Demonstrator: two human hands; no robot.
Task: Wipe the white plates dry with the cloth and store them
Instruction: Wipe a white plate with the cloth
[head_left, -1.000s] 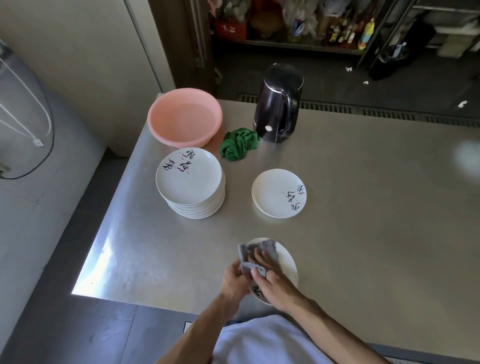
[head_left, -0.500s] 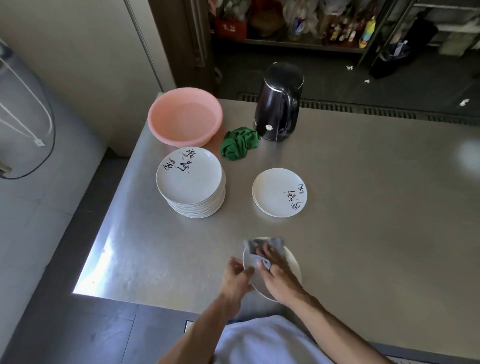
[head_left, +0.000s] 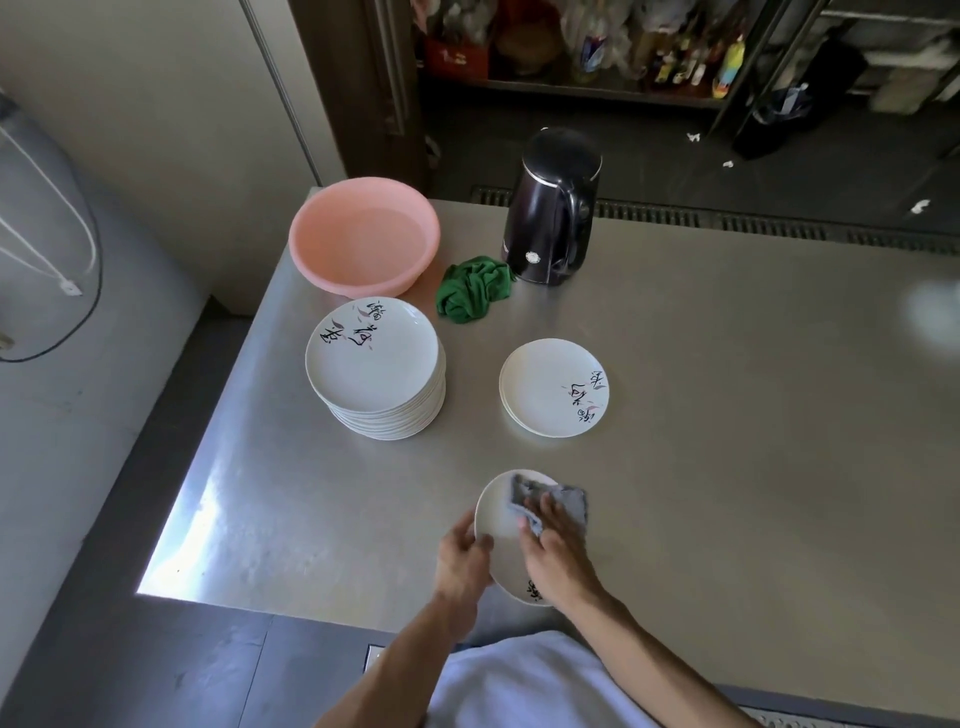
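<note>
Held plate (head_left: 497, 522): white, at near edge of steel table (head_left: 727, 441), in front of person. Looks tilted; contact w/ table cannot be told. Black print shows at its near rim, by R wrist.

L hand (head_left: 461, 564): grips plate's left rim, fingers curled round edge, thumb on the face.

R hand (head_left: 558, 551): on top of plate, fingers lightly bent over grey cloth (head_left: 570, 501), a fold caught at the thumb. Cloth pressed flat to plate's far-right part, overhanging the rim.

Tall plate stack (head_left: 374, 364): far left of table, upright, black and pink print on top plate. Well apart from held plate.

Short plate stack (head_left: 545, 387): centre of table, only a few plates, printed side to the right. Apart from tall stack.

Other items: pink basin (head_left: 363, 234) at far left corner, just behind tall stack. Green cloth (head_left: 472, 293) bunched btwn basin and black kettle (head_left: 553, 208), touching kettle base.
</note>
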